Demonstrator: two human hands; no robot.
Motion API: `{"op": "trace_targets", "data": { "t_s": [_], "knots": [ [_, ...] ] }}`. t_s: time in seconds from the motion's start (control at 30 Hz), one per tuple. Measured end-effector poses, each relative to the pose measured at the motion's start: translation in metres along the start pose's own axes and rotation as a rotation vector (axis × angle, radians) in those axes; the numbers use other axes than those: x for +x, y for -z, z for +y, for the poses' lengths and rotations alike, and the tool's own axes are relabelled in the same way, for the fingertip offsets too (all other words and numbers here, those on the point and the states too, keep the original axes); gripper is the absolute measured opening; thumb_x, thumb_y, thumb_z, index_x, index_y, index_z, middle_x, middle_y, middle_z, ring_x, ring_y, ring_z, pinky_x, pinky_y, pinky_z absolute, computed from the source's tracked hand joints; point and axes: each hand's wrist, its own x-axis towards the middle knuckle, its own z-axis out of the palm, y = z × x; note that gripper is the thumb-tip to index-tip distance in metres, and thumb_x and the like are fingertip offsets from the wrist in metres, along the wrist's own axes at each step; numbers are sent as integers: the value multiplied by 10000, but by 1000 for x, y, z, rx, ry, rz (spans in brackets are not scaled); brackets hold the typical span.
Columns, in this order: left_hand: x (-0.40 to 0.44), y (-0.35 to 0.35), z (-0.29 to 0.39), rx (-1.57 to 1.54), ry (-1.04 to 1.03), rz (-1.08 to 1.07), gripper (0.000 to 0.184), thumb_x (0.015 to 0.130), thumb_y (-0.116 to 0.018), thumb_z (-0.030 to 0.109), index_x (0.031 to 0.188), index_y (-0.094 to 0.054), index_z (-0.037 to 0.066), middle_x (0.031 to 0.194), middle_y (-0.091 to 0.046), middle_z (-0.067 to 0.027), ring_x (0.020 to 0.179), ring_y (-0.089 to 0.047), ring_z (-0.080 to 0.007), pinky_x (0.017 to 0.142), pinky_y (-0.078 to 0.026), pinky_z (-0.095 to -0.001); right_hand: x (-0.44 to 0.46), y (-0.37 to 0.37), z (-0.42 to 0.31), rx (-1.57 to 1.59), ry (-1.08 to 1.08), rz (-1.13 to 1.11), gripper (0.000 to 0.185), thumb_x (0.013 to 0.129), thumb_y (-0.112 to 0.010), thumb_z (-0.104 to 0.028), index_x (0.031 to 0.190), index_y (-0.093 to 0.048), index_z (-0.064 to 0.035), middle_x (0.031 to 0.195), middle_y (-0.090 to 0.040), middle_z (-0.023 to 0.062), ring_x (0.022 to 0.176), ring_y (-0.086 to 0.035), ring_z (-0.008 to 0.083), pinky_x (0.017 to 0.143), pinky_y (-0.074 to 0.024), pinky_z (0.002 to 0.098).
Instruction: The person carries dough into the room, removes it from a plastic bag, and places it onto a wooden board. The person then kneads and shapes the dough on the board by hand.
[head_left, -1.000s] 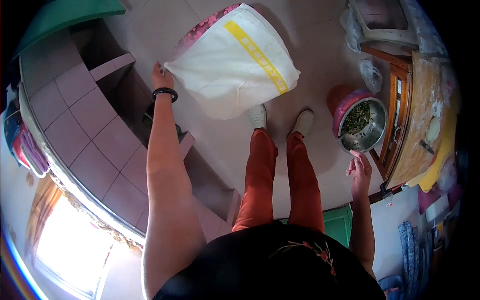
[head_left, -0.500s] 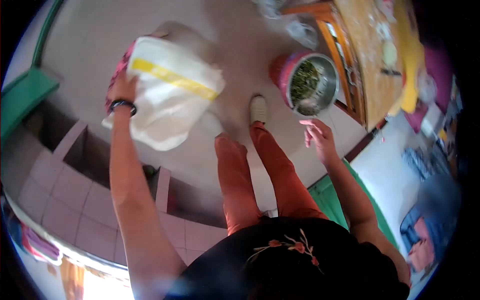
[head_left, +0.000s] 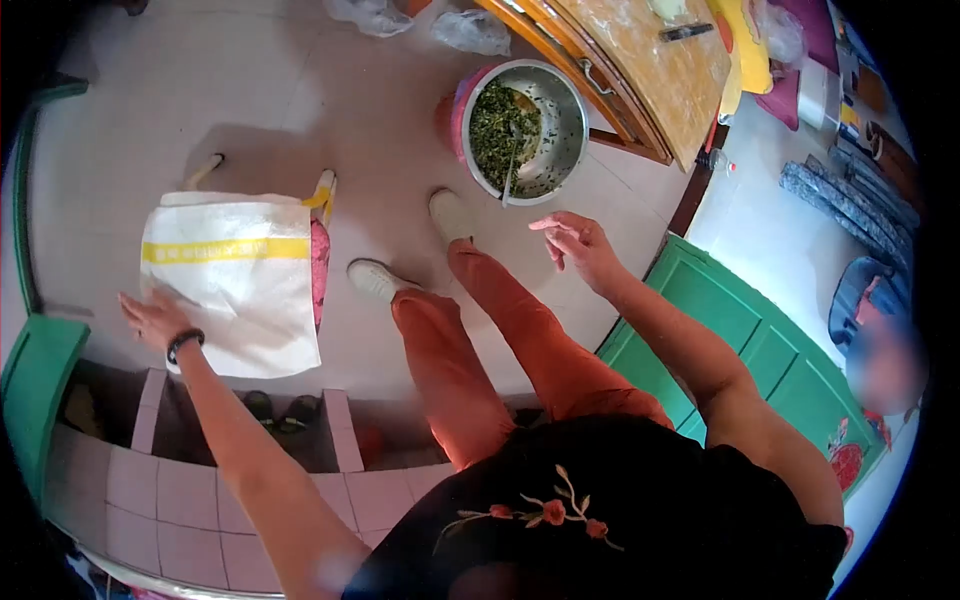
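Observation:
My left hand (head_left: 158,318) lies at the left edge of a white sack (head_left: 235,315) with a yellow printed stripe, its fingers spread. The sack is draped over a low seat whose pink patterned cushion (head_left: 320,270) shows along the right side; most of the seat is hidden. My right hand (head_left: 580,245) hangs in the air, holding nothing, with fingers apart and loosely bent. Just beyond it stands a steel bowl (head_left: 565,125) containing chopped greens (head_left: 500,130) and a utensil (head_left: 510,175) leaning on the rim. A reddish support shows under the bowl.
A wooden table (head_left: 640,70) with a dark-handled object (head_left: 686,32) stands at upper right. Clear plastic bags (head_left: 470,32) lie on the floor. Tiled cubbies (head_left: 343,430) with shoes run along the lower left, beside a green bench (head_left: 45,370). A green door (head_left: 730,350) is at right.
My view has turned. The sack now lies squarer and flatter over the seat, and my left hand, earlier at its edge beside the pink fabric, rests on it with spread fingers. My right hand stays free.

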Motion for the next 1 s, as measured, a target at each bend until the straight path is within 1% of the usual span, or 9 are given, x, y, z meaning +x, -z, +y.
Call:
{"op": "trace_targets", "data": {
  "t_s": [0.03, 0.13, 0.17, 0.27, 0.33, 0.37, 0.5, 0.8, 1.0],
  "knots": [
    [-2, 5, 5, 17, -6, 17, 717, 886, -483, 521, 1398, -322, 46, 1345, -423, -232, 1240, -417, -355, 1017, -353, -427, 0, 1, -2, -4, 4, -3, 268, 941, -471, -177, 1084, -608, 4, 662, -487, 3, 599, -472, 86, 529, -428, 244],
    [5, -44, -18, -377, 53, -245, 753, 878, -487, 541, 1369, -349, -12, 1321, -446, -262, 1224, -435, -372, 1023, -353, -403, 3, 8, -2, -15, 1, 13, 267, 940, -468, -172, 1083, -609, 3, 653, -491, 4, 591, -472, 85, 525, -426, 242],
    [10, -36, -12, -376, 185, -395, 751, 875, -506, 524, 1336, -379, -56, 1310, -459, -269, 1210, -451, -384, 1011, -366, -395, 4, 11, 0, -20, -7, 20, 266, 940, -467, -170, 1083, -610, 3, 649, -492, 4, 589, -471, 85, 524, -425, 241],
    [41, -28, 7, -384, -117, -494, 782, 840, -544, 551, 1331, -394, -39, 1300, -473, -255, 1185, -472, -382, 994, -383, -406, 4, 14, -2, -36, 1, 26, 261, 938, -468, -160, 1079, -610, 7, 649, -488, 2, 586, -471, 86, 519, -421, 238],
    [52, -33, 27, -190, -113, -567, 815, 784, -592, 593, 1321, -424, 4, 1250, -505, -258, 1157, -494, -380, 975, -398, -413, 1, 14, -8, -21, 23, 34, 254, 926, -478, -161, 1056, -621, 3, 633, -487, 5, 562, -467, 88, 523, -416, 239],
    [51, -32, 31, -212, -70, -577, 849, 733, -613, 643, 1324, -432, 61, 1216, -521, -244, 1130, -510, -380, 959, -407, -444, 1, 17, -13, -15, 37, 41, 250, 919, -483, -162, 1044, -627, 1, 626, -487, 7, 550, -464, 89, 524, -413, 240],
    [49, -47, 27, -102, -117, -492, 864, 718, -599, 677, 1353, -395, 128, 1206, -516, -225, 1106, -514, -404, 940, -410, -497, 1, 34, -28, 20, 111, 104, 246, 916, -484, -174, 1010, -639, -8, 640, -475, -9, 566, -462, 93, 521, -397, 235],
    [47, 5, 72, -174, -196, -481, 801, 726, -658, 596, 1332, -430, 125, 1219, -511, -228, 1114, -516, -384, 929, -429, -475, -59, 90, -61, 342, 318, 216, 420, 931, -460, -333, 1116, -575, 26, 662, -465, -6, 618, -464, 114, 600, -399, 254],
    [54, 18, 83, -123, -301, -500, 851, 712, -638, 633, 1367, -388, 151, 1272, -478, -222, 1176, -472, -386, 972, -397, -484, -143, 91, -37, 402, 380, 370, 411, 961, -411, -306, 1158, -546, 29, 662, -471, 0, 614, -454, 121, 619, -399, 266]
  ]
}}
